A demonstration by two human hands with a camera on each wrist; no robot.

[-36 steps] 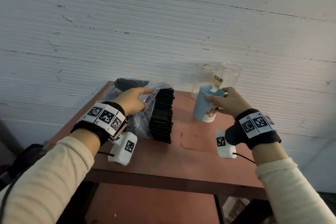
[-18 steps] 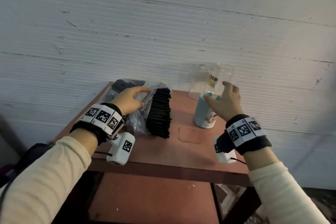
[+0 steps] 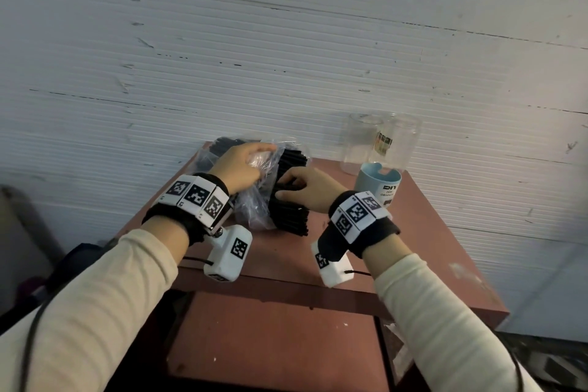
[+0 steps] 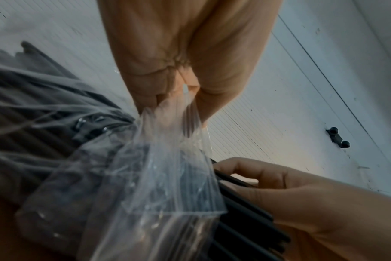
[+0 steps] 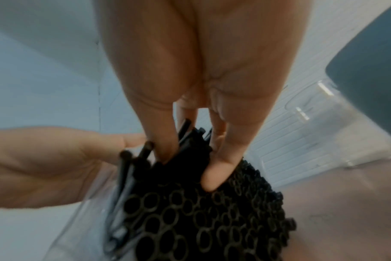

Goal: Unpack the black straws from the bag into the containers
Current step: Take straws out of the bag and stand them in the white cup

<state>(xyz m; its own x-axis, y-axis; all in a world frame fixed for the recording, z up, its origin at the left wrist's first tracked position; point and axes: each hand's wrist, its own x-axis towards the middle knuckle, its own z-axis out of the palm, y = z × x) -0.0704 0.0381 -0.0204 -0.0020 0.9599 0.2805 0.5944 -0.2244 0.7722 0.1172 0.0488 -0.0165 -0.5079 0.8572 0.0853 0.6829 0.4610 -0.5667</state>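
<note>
A clear plastic bag full of black straws lies on the red-brown table, its open end toward the right. My left hand pinches the bag's upper edge and holds it up. My right hand has its fingers pushed in among the straw ends, thumb and fingers curled round a small bunch. A light blue cup stands to the right, with two clear jars behind it at the wall.
A white ribbed wall runs close behind the table. The table's front edge lies under my wrists, with a lower red shelf beneath. Dark objects sit on the floor at far left.
My right hand let go of the blue cup and moved left to the straw ends. The cup stands on the table now. My left hand kept its hold on the bag.
</note>
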